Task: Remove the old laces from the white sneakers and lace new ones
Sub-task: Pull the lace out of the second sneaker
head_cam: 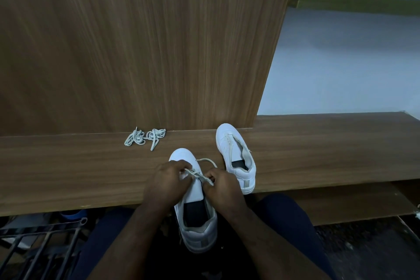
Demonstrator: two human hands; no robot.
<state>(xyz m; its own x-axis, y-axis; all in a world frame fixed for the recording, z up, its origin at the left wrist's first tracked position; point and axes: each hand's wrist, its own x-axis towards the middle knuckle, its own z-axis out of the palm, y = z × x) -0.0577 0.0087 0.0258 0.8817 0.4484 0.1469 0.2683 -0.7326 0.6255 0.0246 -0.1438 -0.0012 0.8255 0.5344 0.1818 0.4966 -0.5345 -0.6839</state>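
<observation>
A white sneaker (195, 218) lies toe-away over the front edge of the wooden ledge (68, 170), its heel hanging above my lap. My left hand (167, 183) pinches the grey-white lace (197, 174) over the sneaker's eyelets. My right hand (221, 188) pinches the same lace just to the right. One lace end (208, 161) curls loose beyond my hands. A second white sneaker (236, 157) stands on the ledge to the right, with a lace showing only near its toe. Two loose bundles of laces (144, 138) lie at the back left of the ledge.
A tall wood-grain panel (136, 41) rises behind the ledge. A lower wooden step (341, 202) sits at the right. A black metal rack (38, 248) stands at the lower left. My legs in dark trousers (291, 223) are under the ledge's edge.
</observation>
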